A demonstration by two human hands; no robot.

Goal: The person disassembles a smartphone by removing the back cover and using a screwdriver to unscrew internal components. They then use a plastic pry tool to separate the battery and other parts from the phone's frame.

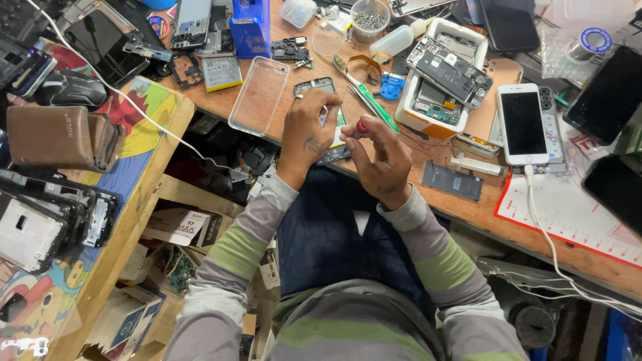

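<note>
My left hand [306, 131] rests on an opened phone [324, 88] lying at the near edge of the wooden bench, fingers pressing it down. My right hand [378, 155] pinches the red cap of a small screwdriver [361, 126] held upright over the same phone. A green-handled tool [374, 103] and tweezers lie just right of the phone. Both sleeves are grey with green stripes.
A clear phone case [258, 95], a blue box [249, 25], a cup of screws [369, 20], a white box with phone boards [447, 70], a white phone [523, 124] on a cable, and a loose battery [452, 180] crowd the bench. A side shelf at left holds a brown wallet [60, 137] and phone frames.
</note>
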